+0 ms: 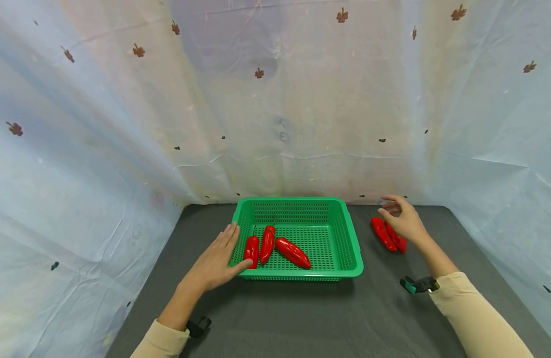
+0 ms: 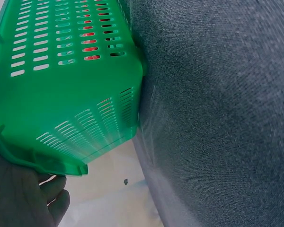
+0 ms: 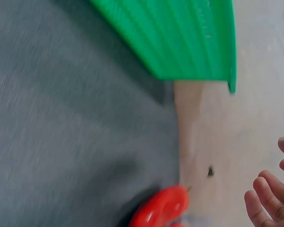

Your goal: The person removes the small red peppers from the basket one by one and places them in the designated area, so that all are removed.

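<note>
The right hand [image 1: 403, 220] hovers with its grip holding nothing, fingers loosely bent and thumb apart, over two peppers [image 1: 382, 232] that lie side by side on the worktop [image 1: 293, 318], to the right of the basket [image 1: 297, 274]. From that grip the pair lies below and a little toward the person, long axes slanting from stems at the far left to tips at the near right, one partly hidden by the hand. The left hand [image 1: 218, 261], much farther from them, rests with straight fingers at the basket's left rim and grasps none of the three peppers inside.
</note>
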Demonstrator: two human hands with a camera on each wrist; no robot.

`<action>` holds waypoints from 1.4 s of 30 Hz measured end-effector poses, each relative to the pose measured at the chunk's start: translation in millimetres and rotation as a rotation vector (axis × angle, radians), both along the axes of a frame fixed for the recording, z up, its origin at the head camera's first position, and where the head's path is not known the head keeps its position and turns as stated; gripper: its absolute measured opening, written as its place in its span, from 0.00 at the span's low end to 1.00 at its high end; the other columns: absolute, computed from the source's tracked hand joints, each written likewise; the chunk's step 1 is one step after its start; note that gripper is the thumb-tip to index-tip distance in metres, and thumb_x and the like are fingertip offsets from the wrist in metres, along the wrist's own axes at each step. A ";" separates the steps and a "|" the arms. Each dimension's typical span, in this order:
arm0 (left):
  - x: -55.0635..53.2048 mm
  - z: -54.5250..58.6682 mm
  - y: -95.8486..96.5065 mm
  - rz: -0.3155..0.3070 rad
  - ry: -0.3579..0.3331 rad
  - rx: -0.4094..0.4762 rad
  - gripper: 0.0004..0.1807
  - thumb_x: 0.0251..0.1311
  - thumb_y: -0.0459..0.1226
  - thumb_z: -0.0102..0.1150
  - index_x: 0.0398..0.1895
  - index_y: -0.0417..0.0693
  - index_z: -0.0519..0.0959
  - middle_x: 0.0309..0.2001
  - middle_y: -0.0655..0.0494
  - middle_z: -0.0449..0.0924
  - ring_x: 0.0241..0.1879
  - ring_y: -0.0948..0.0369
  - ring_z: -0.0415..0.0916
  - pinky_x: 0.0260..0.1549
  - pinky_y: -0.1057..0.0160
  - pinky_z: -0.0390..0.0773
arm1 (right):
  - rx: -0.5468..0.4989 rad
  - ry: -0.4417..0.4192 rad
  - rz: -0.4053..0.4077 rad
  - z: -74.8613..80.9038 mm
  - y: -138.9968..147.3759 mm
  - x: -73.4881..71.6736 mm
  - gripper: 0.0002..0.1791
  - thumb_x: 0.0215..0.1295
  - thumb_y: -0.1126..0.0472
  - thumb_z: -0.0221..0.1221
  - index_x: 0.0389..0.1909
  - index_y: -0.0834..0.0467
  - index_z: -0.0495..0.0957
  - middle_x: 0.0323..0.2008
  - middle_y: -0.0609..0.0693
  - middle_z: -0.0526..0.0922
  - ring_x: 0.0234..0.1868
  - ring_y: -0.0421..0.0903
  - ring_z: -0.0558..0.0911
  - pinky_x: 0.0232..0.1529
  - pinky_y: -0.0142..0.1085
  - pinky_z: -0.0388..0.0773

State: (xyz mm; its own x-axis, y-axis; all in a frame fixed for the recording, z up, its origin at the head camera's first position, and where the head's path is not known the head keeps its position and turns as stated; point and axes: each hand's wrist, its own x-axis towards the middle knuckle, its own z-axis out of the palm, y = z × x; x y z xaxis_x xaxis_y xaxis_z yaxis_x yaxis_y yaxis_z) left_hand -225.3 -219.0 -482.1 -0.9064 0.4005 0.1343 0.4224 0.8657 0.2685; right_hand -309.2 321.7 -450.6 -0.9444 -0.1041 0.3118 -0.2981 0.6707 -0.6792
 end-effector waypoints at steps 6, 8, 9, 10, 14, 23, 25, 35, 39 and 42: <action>-0.5 0.1 -0.5 -0.002 0.003 -0.003 0.58 0.73 0.70 0.50 0.88 0.39 0.46 0.88 0.45 0.39 0.87 0.47 0.38 0.84 0.44 0.48 | -0.023 0.003 0.073 15.2 -29.4 5.9 0.28 0.81 0.60 0.61 0.76 0.62 0.70 0.62 0.71 0.81 0.57 0.67 0.82 0.52 0.58 0.82; -0.6 0.5 -0.4 0.000 0.005 -0.003 0.58 0.73 0.70 0.50 0.88 0.39 0.47 0.88 0.45 0.39 0.87 0.47 0.38 0.84 0.44 0.48 | -0.026 0.008 0.101 18.1 -37.6 6.7 0.28 0.81 0.59 0.61 0.76 0.61 0.70 0.62 0.70 0.80 0.56 0.66 0.82 0.51 0.57 0.82; -0.6 0.6 -0.4 -0.001 0.007 -0.001 0.58 0.73 0.70 0.50 0.88 0.39 0.47 0.88 0.45 0.39 0.87 0.47 0.39 0.84 0.43 0.48 | -0.031 0.010 0.118 19.4 -41.9 7.3 0.28 0.81 0.59 0.61 0.76 0.61 0.70 0.63 0.70 0.80 0.56 0.66 0.82 0.53 0.57 0.82; -0.8 0.7 -0.4 -0.001 0.009 -0.001 0.58 0.73 0.70 0.50 0.88 0.39 0.47 0.88 0.45 0.39 0.87 0.46 0.39 0.84 0.43 0.49 | -0.034 0.012 0.131 20.7 -46.1 8.0 0.28 0.81 0.59 0.61 0.76 0.61 0.70 0.63 0.70 0.80 0.56 0.66 0.82 0.53 0.57 0.82; -0.7 1.9 0.2 -0.005 0.009 0.005 0.57 0.73 0.69 0.51 0.88 0.38 0.47 0.88 0.45 0.40 0.87 0.45 0.40 0.84 0.42 0.49 | -0.046 0.012 0.184 23.3 -61.2 10.0 0.27 0.81 0.61 0.62 0.76 0.60 0.70 0.63 0.69 0.80 0.55 0.63 0.83 0.54 0.55 0.82; -0.7 2.3 0.7 -0.006 0.009 0.002 0.57 0.74 0.69 0.51 0.87 0.38 0.48 0.88 0.45 0.40 0.87 0.46 0.39 0.84 0.43 0.48 | -0.051 0.003 0.268 23.7 -90.7 10.0 0.27 0.78 0.63 0.64 0.74 0.62 0.72 0.60 0.69 0.81 0.52 0.60 0.84 0.51 0.50 0.84; -0.7 2.4 0.8 -0.006 0.007 0.001 0.57 0.73 0.69 0.51 0.87 0.38 0.48 0.88 0.45 0.39 0.87 0.46 0.39 0.84 0.43 0.48 | -0.049 -0.002 0.283 23.9 -98.7 10.4 0.27 0.78 0.64 0.64 0.74 0.63 0.72 0.60 0.69 0.81 0.53 0.61 0.84 0.51 0.52 0.84; 0.0 2.2 0.7 -0.007 0.014 0.004 0.57 0.74 0.69 0.51 0.87 0.37 0.48 0.88 0.44 0.40 0.87 0.45 0.40 0.84 0.42 0.48 | -0.037 -0.033 0.334 22.5 -136.0 15.2 0.27 0.77 0.63 0.66 0.73 0.61 0.74 0.58 0.65 0.83 0.52 0.58 0.86 0.52 0.51 0.85; 0.1 1.8 0.5 -0.007 0.016 0.006 0.57 0.74 0.69 0.51 0.87 0.37 0.48 0.88 0.44 0.40 0.87 0.45 0.40 0.83 0.42 0.49 | -0.036 -0.040 0.358 21.0 -148.5 17.3 0.26 0.77 0.63 0.66 0.72 0.59 0.75 0.56 0.64 0.83 0.51 0.56 0.86 0.50 0.50 0.86; 0.6 1.3 0.1 -0.007 0.012 0.005 0.57 0.74 0.69 0.51 0.87 0.37 0.48 0.88 0.44 0.40 0.87 0.45 0.40 0.83 0.41 0.49 | -0.017 -0.056 0.367 20.2 -157.9 19.6 0.26 0.76 0.63 0.66 0.72 0.58 0.75 0.56 0.62 0.83 0.51 0.55 0.86 0.50 0.49 0.86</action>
State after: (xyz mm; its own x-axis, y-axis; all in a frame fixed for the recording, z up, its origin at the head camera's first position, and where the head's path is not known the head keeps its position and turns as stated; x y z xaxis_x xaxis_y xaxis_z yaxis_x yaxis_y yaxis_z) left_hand -224.7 -218.9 -480.7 -0.9019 0.4059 0.1476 0.4315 0.8616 0.2675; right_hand -289.6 163.8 -430.4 -0.8610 -0.4340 0.2652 -0.4786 0.5146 -0.7114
